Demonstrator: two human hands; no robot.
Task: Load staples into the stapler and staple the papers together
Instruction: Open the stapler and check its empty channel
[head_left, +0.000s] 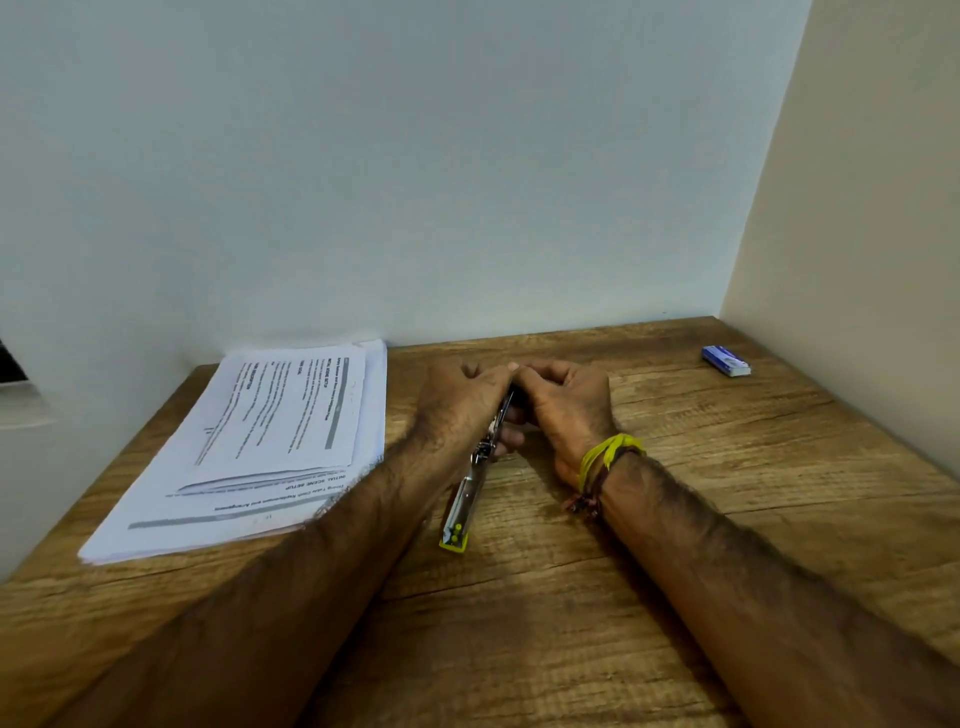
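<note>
1. Two bare forearms reach forward over a wooden table (571, 597); a yellow thread band (605, 457) circles the right wrist.
2. Left hand (457, 400) and right hand (561, 405) both grasp a yellow-ended stapler (467, 493), hinged open at mid-table.
3. Blue staple box (726, 360) sits far right, well apart; loading seems underway.
4. Printed papers (260, 447) lie loosely stacked at left, apparently unstapled; stapling remains.
</note>
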